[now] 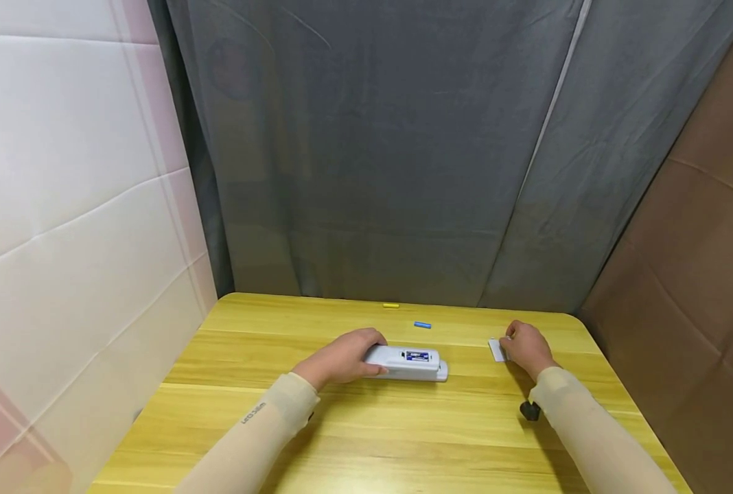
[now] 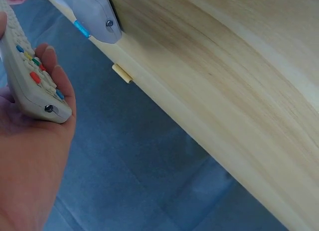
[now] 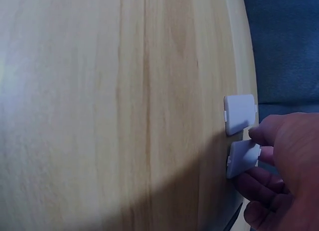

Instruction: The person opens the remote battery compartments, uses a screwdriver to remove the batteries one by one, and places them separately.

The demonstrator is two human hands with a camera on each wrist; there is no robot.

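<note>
My left hand (image 1: 340,358) grips one end of a white remote control (image 1: 407,361) on the yellow wooden table (image 1: 366,425). The remote's back faces up, with a blue patch in its open compartment. In the left wrist view its coloured buttons (image 2: 35,74) face my fingers, and the end of a second pale remote (image 2: 93,14) lies just beyond. My right hand (image 1: 527,347) pinches a small white battery cover (image 3: 243,159), tilted up off the table. A second cover (image 3: 240,113) lies flat beside it. A blue battery (image 1: 423,324) and a yellow battery (image 1: 390,305) lie behind the remote.
A grey curtain (image 1: 403,151) hangs right behind the table's far edge. A white padded wall (image 1: 64,206) stands on the left and a brown padded wall (image 1: 700,261) on the right. Bare wood stretches between my forearms and toward the near edge.
</note>
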